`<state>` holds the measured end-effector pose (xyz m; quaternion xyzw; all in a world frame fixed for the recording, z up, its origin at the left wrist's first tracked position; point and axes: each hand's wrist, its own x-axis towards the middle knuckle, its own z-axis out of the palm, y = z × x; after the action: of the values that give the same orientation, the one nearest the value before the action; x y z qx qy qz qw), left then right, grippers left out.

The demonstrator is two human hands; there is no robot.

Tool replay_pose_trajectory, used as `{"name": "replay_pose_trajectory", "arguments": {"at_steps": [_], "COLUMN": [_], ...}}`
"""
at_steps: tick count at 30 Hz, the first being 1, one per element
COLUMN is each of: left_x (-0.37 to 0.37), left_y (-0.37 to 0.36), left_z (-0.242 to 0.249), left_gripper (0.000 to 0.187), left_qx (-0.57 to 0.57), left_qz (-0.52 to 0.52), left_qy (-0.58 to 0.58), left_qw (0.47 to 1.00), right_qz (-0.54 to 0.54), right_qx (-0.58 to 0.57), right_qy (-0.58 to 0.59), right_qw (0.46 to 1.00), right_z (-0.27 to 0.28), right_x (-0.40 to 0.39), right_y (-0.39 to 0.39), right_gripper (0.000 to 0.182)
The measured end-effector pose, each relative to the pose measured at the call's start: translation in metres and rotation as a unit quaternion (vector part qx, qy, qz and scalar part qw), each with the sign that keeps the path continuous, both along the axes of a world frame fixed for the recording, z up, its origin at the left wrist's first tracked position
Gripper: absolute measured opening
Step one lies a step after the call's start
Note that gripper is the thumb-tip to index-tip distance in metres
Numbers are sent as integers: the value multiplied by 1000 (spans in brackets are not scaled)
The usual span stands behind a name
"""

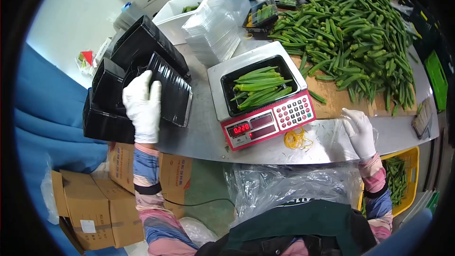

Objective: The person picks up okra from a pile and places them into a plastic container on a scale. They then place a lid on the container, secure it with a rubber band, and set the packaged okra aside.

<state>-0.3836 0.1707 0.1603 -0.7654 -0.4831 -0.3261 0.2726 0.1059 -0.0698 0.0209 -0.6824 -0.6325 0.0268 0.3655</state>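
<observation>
My left hand [142, 106], in a white glove, rests on a stack of black plastic trays [168, 87] at the table's left and grips the top tray's edge. My right hand [359, 132], also gloved, lies on the steel table [204, 137] and touches a clear plastic sheet [334, 135] near the front edge. Between the hands stands a scale [258, 92] with a red front reading 0.220. On it sits a black tray of okra [258, 87]. A big pile of loose okra [355, 38] covers brown cardboard at the right.
Yellow rubber bands [297, 138] lie by the scale. Clear lids [215, 31] are stacked behind it, beside a white bin [187, 7]. Packed okra trays [263, 14] sit at the back. Cardboard boxes [102, 204] stand on the floor at left, a yellow crate [412, 161] at right.
</observation>
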Motion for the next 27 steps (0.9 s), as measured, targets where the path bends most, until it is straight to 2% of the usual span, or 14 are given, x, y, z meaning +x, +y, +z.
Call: {"name": "replay_pose_trajectory", "arguments": {"at_steps": [1, 4, 6, 8, 9, 12, 14, 18, 19, 22, 23, 25, 27], "left_x": [21, 80, 109, 140, 156, 197, 222, 254, 258, 265, 267, 278, 299], "left_y": [-5, -28, -46, -72, -88, -130, -152, -180, -183, -188, -189, -194, -197], "left_z": [-3, -14, -30, -43, -52, -97, -110, -118, -123, -125, -131, -156, -181], "left_gripper": [35, 39, 39, 39, 39, 38, 38, 37, 38, 41, 44, 51, 58], "left_qx": [-7, -51, -71, -60, -90, -189, -240, -260, -272, -323, -348, -400, -626], "left_qz": [-56, -186, -220, -296, -326, -412, -427, -481, -486, -482, -472, -447, -382], "left_qy": [-1, 6, -2, 3, 10, -8, 2, -32, -43, -45, -53, -72, -245], "left_qw": [998, 981, 973, 953, 941, 892, 872, 837, 829, 813, 808, 797, 634], "right_qz": [-13, -28, -55, -78, -109, -121, -98, -128, -138, -212, -201, -170, -158], "right_qx": [-11, -166, -172, -178, -204, -200, -151, -141, -153, -130, -144, -190, -220], "right_qy": [-15, -80, -97, -113, -120, -128, -172, -103, -59, -19, -8, -51, -79], "right_qw": [1000, 983, 979, 974, 965, 964, 969, 976, 977, 968, 969, 966, 959], "right_z": [-4, -24, -33, -41, -44, -60, -76, -78, -86, -76, -77, -81, -83], "right_x": [5, 24, 31, 35, 39, 43, 56, 58, 62, 61, 64, 60, 56], "right_y": [-8, -54, -89, -122, -134, -153, -162, -168, -171, -163, -160, -154, -151], "right_gripper": [39, 38, 48, 57, 71, 74, 69, 67, 76, 89, 101, 105, 109]}}
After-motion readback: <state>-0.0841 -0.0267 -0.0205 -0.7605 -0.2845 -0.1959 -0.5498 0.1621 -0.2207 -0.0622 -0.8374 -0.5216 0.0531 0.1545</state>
